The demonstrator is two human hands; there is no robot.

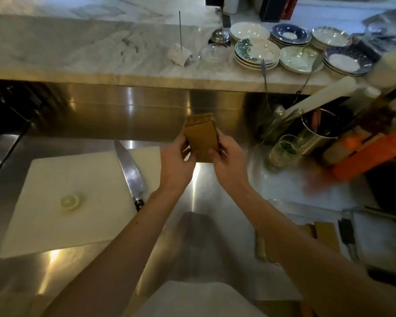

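A small stack of brown paper pieces [200,136] is held up above the steel counter [215,197]. My left hand [175,163] grips its left edge and my right hand [229,161] grips its right edge, thumb on the front. The top sheets are fanned slightly at the far end. More brown paper pieces [325,234] lie on the counter to the right, partly hidden by my right forearm.
A white cutting board [55,220] lies at left with an onion slice [70,201] and a chef's knife [129,170] on it. Stacked plates [256,52] fill the marble ledge behind. A glass [284,151], a metal cup [318,131], bottles and an orange thing [370,154] crowd the right.
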